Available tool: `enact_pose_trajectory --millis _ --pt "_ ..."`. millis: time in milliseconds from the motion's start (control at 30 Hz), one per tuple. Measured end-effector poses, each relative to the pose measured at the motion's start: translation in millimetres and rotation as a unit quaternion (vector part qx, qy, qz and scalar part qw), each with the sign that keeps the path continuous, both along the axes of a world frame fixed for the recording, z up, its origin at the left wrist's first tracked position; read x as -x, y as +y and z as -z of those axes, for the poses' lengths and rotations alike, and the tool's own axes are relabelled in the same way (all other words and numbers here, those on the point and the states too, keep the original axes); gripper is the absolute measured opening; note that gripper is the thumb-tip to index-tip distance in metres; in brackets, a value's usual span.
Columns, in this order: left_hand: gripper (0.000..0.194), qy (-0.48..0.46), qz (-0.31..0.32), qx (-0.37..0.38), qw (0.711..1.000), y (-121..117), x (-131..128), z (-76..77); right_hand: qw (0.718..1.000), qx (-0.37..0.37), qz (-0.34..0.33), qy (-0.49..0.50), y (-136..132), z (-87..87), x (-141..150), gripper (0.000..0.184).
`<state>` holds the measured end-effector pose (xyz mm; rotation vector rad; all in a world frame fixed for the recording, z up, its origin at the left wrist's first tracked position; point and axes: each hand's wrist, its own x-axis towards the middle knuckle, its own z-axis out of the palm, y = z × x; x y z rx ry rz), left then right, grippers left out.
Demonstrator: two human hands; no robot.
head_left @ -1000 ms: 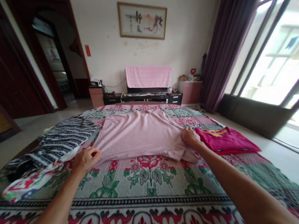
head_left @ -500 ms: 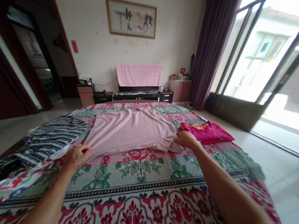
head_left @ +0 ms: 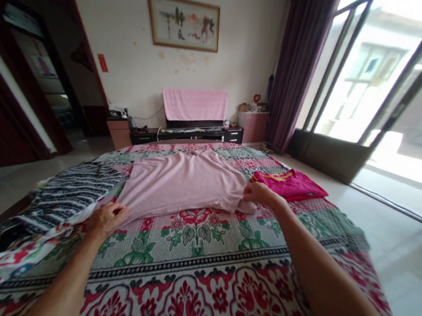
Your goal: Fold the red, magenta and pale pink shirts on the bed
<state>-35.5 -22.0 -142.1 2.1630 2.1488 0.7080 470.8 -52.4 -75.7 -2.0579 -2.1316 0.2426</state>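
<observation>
A pale pink shirt (head_left: 183, 183) lies spread out on the patterned blanket (head_left: 197, 240), with soft wrinkles running across its far part. My left hand (head_left: 107, 218) pinches the shirt's near left corner. At the near right corner, my right hand (head_left: 258, 193) has its fingers closed on the fabric, and a small piece of cloth sticks out below them. Between the two hands the near edge of the shirt runs nearly straight. The fingertips of both hands are partly hidden by the hands themselves.
To the left lies a heap of clothes with a black-and-white striped garment (head_left: 75, 192) and a colourful print cloth (head_left: 28, 255). A folded magenta garment (head_left: 296, 184) sits right of my right hand. Beyond the blanket stands a low cabinet (head_left: 144, 137) with a pink towel (head_left: 195, 103) above it.
The view has shifted slightly. My right hand has moved a little to the left with the shirt's corner; both hands keep hold of the fabric.
</observation>
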Motion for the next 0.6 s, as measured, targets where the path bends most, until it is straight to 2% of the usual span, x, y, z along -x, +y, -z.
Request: enact_pose_trajectory --millis 133,200,300,467,600 --pt "0.033 0.008 -0.003 0.004 1.0 -0.1 0.0 -1.5 0.986 0.081 -0.145 0.01 -6.0 -9.5 18.2 0.043" --pt "0.031 0.006 -0.008 0.006 1.0 -0.7 -0.5 -2.5 0.981 0.093 -0.17 -0.03 -9.5 -9.1 28.8 0.051" --pt "0.03 0.007 -0.015 0.006 1.0 -0.8 -0.3 -2.0 0.98 0.076 -0.165 -0.085 -14.5 -5.0 43.2 0.059" --pt "0.033 0.011 -0.01 0.0 1.0 0.2 1.2 0.5 0.981 0.034 -0.15 -0.121 -17.7 -4.7 56.9 0.029" --pt "0.033 0.001 -0.018 0.013 1.0 -1.3 -0.3 -1.9 0.975 0.042 -0.168 -0.137 -18.6 -15.9 58.5 0.025"
